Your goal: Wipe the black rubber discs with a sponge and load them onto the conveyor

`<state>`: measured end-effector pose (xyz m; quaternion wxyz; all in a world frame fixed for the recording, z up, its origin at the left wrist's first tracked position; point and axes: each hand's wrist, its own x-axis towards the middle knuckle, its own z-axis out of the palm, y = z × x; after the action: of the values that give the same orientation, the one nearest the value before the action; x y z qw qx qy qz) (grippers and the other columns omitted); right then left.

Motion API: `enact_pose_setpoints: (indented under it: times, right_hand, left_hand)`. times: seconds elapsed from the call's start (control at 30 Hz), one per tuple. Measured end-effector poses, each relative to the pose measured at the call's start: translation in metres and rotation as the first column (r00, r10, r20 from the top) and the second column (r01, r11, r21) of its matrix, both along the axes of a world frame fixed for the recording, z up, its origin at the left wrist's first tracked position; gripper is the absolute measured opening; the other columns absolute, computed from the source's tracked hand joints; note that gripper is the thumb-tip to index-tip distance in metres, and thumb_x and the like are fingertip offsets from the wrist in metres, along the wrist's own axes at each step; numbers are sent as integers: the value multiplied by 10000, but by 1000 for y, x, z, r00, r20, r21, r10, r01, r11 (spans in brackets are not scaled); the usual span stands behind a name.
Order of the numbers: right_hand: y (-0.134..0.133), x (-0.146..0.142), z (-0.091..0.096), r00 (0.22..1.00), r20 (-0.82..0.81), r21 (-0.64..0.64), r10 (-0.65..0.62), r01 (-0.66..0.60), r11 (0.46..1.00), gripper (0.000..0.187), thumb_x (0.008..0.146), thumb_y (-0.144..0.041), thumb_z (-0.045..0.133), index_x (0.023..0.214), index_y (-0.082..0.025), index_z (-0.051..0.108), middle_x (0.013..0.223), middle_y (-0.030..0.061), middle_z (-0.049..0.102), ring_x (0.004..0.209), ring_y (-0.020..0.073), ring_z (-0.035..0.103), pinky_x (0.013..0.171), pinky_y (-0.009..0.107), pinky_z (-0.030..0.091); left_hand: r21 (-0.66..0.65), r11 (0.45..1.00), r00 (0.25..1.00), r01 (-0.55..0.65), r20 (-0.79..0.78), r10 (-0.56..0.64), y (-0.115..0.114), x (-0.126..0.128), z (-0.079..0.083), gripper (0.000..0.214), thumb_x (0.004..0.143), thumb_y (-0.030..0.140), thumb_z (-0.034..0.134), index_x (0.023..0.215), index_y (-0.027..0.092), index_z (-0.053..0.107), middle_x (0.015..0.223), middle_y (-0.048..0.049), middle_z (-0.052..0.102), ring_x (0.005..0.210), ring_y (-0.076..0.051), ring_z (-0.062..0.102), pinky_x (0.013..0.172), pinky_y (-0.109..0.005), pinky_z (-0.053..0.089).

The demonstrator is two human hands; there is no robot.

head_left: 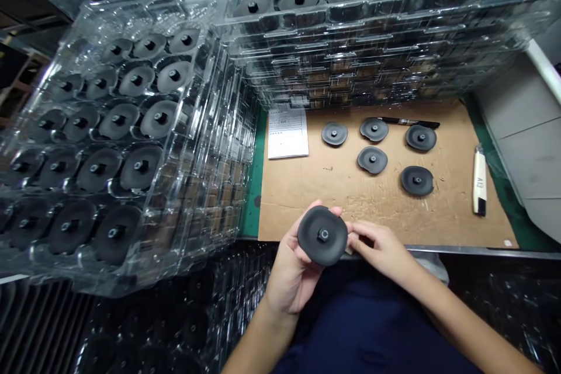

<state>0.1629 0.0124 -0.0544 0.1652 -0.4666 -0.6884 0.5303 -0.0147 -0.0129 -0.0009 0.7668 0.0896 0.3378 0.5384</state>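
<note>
A black rounded disc with a small raised post at its centre is held up over the front edge of the bench. My left hand grips it from below and the left, its fingers wrapped round the rim. At the disc's right rim, my right hand has thumb and fingers pinched together; what lies between them, possibly the rim or something small and pale, I cannot make out. Several similar discs lie on the cardboard beyond, the closest being one disc and another disc.
Stacked clear plastic trays of discs stand at the left and the back. On the cardboard lie a printed paper, a black pen and a white-handled cutter. A pale grey bin wall rises at the right.
</note>
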Motion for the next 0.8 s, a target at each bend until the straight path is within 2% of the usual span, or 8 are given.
enact_pose_setpoints:
  times: [0.1, 0.3, 0.6, 0.73, 0.8]
  right_hand:
    - [-2, -2, 1, 1000, -15, 3, 23, -22, 1000, 248, 893, -322, 477, 1034, -237, 663, 897, 37, 679, 823, 165, 606, 737, 274, 462]
    - [-3, -3, 5, 999, -26, 5, 34, -34, 999, 239, 888, -277, 475, 1036, -217, 654, 926, 39, 675, 839, 164, 605, 755, 286, 466]
    - [-8, -3, 3, 999, -35, 14, 8, -7, 1000, 228, 882, -274, 488, 1016, -223, 664, 884, 27, 677, 805, 155, 608, 723, 271, 470]
    - [-7, -2, 4, 997, -37, 23, -65, 66, 998, 223, 877, -283, 501, 1015, -217, 664, 913, 27, 685, 811, 159, 618, 720, 272, 481]
    - [-5, 1, 11, 989, -32, 25, -143, 144, 989, 241, 891, -293, 481, 1042, -200, 644, 978, 43, 680, 840, 165, 623, 728, 276, 487]
  left_hand:
    - [14, 1000, 1000, -2, 13, 2, 1, 0, 1, 457, 726, 291, 706, 1169, 263, 596, 1207, -65, 635, 1037, -259, 630, 895, -340, 508]
    - [24, 1000, 1000, 0, 16, 0, -2, 2, 2, 504, 695, 340, 725, 1174, 259, 590, 1220, -72, 623, 1044, -271, 626, 908, -345, 501]
    - [5, 1000, 1000, 2, 1, -2, -5, 4, 7, 435, 741, 214, 688, 1162, 260, 589, 1189, -58, 638, 1014, -251, 640, 872, -326, 519]
    - [-4, 1000, 1000, -7, -16, 7, -6, 4, 7, 444, 720, 243, 711, 1148, 266, 598, 1183, -58, 639, 1011, -251, 641, 865, -325, 521]
    - [-21, 1000, 999, -22, -39, 21, -6, 4, 7, 456, 702, 256, 728, 1141, 272, 604, 1193, -57, 633, 1023, -255, 635, 871, -331, 518]
